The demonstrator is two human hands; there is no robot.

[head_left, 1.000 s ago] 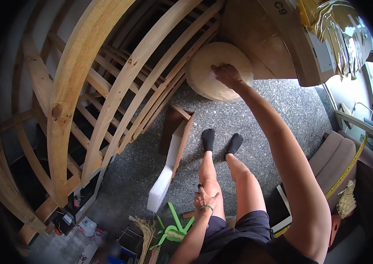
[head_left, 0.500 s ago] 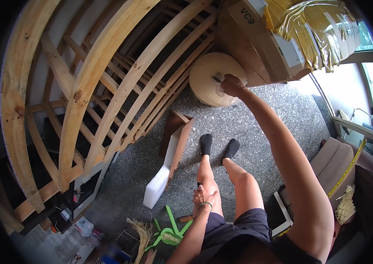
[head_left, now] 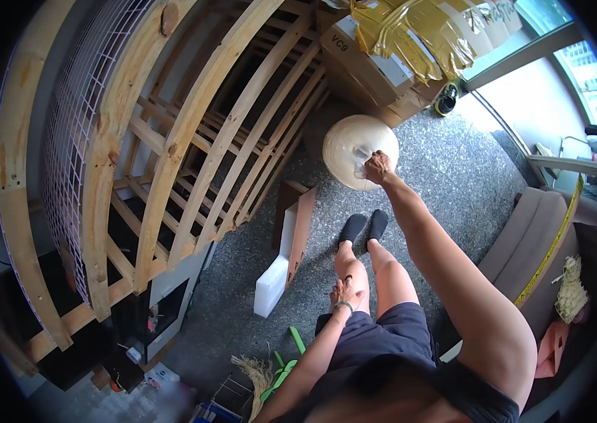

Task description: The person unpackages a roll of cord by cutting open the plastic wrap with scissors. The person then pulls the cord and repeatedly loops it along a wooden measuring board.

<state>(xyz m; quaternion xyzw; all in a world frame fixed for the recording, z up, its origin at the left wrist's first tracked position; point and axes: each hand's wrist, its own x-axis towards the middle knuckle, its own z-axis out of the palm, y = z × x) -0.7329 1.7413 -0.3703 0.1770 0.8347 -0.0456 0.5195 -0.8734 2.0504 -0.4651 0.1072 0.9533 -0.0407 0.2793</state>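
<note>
A large round cream-coloured roll (head_left: 344, 137), wrapped in a shiny skin, stands on the floor ahead of me. Over its top, my right hand (head_left: 379, 167) is closed at what looks like a bit of clear plastic film (head_left: 363, 153); the fingers partly hide it. My left hand (head_left: 344, 295) hangs in front of my thigh with its fingers curled. A small dark tip shows at those fingers, too small to name.
Left of me rises a slatted wooden frame (head_left: 164, 148). Beside it lie an open cardboard piece (head_left: 301, 218) and a white foam block (head_left: 271, 285). Taped cardboard boxes (head_left: 362, 67) stand behind the roll. A grey sofa (head_left: 524, 225) is at right, a green plastic item (head_left: 283, 377) low left.
My view has shifted, and my feet are closer together. My right hand has stayed over the roll's top, but the dark stick-like thing seen by it earlier no longer shows.
</note>
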